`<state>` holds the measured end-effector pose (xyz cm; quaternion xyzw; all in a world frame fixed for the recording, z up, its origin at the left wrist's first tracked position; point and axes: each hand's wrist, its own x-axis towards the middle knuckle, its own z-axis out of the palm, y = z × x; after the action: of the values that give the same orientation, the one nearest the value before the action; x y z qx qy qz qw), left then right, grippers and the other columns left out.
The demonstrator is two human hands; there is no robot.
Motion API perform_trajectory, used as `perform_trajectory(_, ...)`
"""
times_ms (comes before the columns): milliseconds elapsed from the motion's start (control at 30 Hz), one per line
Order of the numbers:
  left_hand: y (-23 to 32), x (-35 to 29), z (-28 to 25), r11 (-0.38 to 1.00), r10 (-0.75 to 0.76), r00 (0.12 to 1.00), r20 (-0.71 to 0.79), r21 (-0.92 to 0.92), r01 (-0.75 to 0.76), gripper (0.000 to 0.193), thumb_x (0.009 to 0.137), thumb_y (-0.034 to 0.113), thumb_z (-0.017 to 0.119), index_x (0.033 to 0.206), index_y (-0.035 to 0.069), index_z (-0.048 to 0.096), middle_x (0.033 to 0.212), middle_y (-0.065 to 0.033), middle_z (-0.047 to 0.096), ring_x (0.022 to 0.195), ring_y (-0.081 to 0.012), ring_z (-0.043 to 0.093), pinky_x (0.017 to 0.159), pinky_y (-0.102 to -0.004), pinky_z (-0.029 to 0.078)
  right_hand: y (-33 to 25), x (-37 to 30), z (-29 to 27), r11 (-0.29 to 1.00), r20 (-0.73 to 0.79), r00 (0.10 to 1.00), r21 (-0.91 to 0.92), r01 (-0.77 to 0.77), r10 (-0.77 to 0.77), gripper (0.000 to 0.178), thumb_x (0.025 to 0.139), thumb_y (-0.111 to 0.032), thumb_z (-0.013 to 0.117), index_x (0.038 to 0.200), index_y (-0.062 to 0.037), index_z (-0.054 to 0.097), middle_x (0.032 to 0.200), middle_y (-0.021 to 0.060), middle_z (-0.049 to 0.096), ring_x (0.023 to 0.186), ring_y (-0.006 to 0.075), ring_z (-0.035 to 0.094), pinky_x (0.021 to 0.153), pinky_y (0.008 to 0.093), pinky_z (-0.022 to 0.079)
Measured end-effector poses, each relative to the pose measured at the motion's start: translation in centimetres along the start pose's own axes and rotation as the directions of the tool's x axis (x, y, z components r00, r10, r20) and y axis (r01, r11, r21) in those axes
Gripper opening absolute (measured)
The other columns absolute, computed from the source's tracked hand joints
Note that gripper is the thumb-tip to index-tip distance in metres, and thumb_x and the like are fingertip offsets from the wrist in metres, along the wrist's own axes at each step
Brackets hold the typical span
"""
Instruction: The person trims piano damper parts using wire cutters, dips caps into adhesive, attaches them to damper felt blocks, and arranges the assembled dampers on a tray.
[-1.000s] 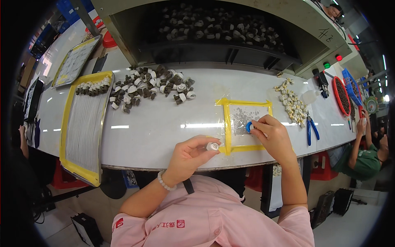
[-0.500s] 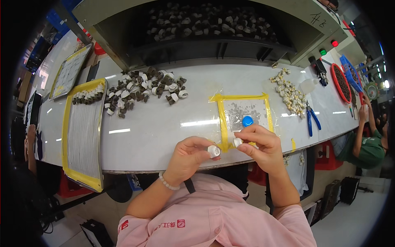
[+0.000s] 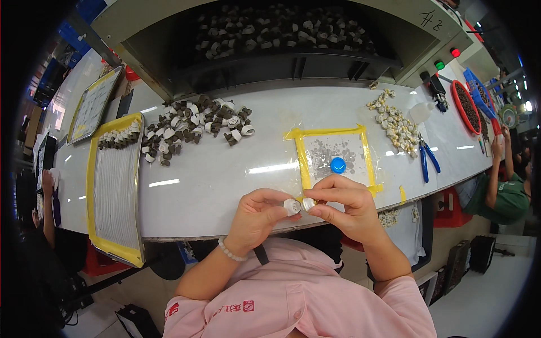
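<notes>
Left hand (image 3: 252,218): fingers pinched a white, stubby cylindrical piece (image 3: 291,207), lower centre | right hand (image 3: 350,212): fingers gripped a smaller, white, round part (image 3: 308,204) just beside it

Above the front edge of the bench (image 3: 197,194), my left hand (image 3: 259,217) and right hand (image 3: 350,209) face each other, fingers nearly meeting, thumb and forefinger pinched on each. My forearms (image 3: 389,256) slant inward toward the bench, both elbows bent and spread on my side of its edge.
</notes>
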<state>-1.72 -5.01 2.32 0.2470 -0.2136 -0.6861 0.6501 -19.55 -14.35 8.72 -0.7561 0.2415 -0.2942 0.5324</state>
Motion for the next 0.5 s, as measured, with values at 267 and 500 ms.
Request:
perform_trajectory(267, -0.44, -0.30, 0.03, 0.996, 0.046, 0.997, -0.061, 0.081, -0.041, 0.017, 0.083, -0.001, 0.061, 0.100, -0.003, 0.062, 0.100, -0.0180, 0.064, 0.090, -0.0270, 0.064, 0.077, -0.0391, 0.056, -0.53, 0.36, 0.77, 0.983, 0.035, 0.998, -0.173, 0.061, -0.056, 0.026, 0.075, -0.003, 0.070, 0.101, -0.0012, 0.067, 0.083, 0.0081, 0.061, 0.071, 0.0164, 0.061, 0.061, 0.0251, 0.049)
perform_trajectory(500, -0.66, -0.32, -0.19, 0.995, 0.036, 0.996, -0.088, 0.098, -0.027, 0.016, 0.084, -0.002, 0.060, 0.099, -0.002, 0.063, 0.100, -0.0174, 0.064, 0.088, -0.0263, 0.064, 0.072, -0.0377, 0.057, -0.04, 0.25, 0.98, 0.989, 0.037, 0.999, -0.144, 0.024, -0.019, 0.024, 0.075, -0.001, 0.070, 0.099, 0.0002, 0.067, 0.080, 0.0086, 0.062, 0.070, 0.0171, 0.062, 0.060, 0.0253, 0.050)
